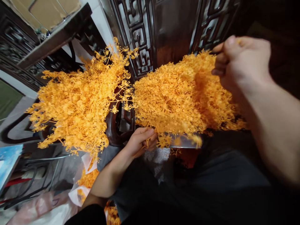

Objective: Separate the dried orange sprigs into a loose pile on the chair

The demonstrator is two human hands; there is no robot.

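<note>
A large heap of orange dried flower sprigs [168, 90] covers the carved dark wooden seat in the middle. My left hand [145, 140] is closed around thin orange stems at the heap's front edge, with flower heads trailing to its right. My right hand [236, 56] is raised at the heap's upper right, fingers curled and thumb pressed against the index finger; what it pinches, if anything, is too small to make out. To the left, a second bushy pile of orange sprigs [77, 106] lies over the dark wooden armrest [113, 128].
Carved wooden panels [140, 37] rise behind the heap. At the upper left is a dark table edge [58, 37] with cardboard. Plastic bags [51, 206] and more orange flowers [89, 178] are low on the left. My dark-clothed legs [222, 175] fill the bottom.
</note>
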